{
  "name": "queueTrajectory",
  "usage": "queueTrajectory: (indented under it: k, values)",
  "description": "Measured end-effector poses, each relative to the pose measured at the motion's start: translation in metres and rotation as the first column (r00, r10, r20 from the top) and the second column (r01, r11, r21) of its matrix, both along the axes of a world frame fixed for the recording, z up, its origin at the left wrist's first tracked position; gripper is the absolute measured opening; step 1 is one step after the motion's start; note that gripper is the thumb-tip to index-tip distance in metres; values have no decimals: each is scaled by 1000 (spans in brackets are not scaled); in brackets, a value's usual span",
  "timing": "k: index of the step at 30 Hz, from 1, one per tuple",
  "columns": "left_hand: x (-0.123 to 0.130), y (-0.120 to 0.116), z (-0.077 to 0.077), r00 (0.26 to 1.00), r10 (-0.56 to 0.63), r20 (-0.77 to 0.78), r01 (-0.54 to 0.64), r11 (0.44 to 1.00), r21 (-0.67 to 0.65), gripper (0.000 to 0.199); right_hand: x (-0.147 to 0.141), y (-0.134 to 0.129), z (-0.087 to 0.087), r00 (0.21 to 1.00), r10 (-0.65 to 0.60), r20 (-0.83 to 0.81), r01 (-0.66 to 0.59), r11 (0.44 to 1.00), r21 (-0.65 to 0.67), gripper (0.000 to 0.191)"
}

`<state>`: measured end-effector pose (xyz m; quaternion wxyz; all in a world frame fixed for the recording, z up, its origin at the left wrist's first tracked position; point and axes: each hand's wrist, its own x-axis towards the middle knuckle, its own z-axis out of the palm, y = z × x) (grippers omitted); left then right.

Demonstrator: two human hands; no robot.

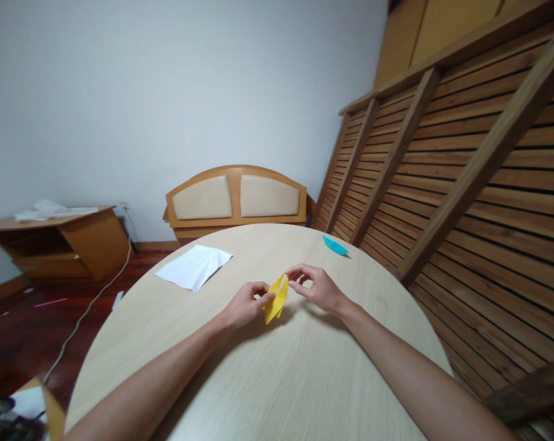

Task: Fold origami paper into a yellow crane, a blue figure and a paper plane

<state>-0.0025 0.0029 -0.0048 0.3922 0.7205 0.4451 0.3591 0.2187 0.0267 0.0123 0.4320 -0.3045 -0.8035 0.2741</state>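
A folded piece of yellow paper with a white strip showing near its top is held just above the round table. My left hand pinches its left side between thumb and fingers. At its upper right tip, my right hand has thumb and index finger closed on the paper's edge. The lower end of the yellow paper splits into pointed flaps. Beyond my right hand lies a small folded blue paper, shaped like a boat.
A creased white sheet lies on the table's left side. Behind the table stands a wooden headboard. A slatted wooden frame leans along the right. At left are a low cabinet and a cable on the floor.
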Motion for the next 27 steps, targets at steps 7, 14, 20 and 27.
queueTrajectory:
  k: [7,14,20,27]
  values:
    - [-1,0,2,1000,-21,-9,21,1000,0,35,2,1,0,1000,29,1,-29,999,-40,18]
    - [-2,-2,4,998,-60,-11,60,997,-55,32,2,-1,2,999,35,14,-34,999,-36,16]
    - [-2,-4,7,985,-142,95,154,978,-137,38,1,-1,1,997,60,-45,-63,995,-72,15]
    - [-1,-5,8,976,-168,141,193,964,-183,44,0,-1,0,991,86,-105,-96,991,-96,16]
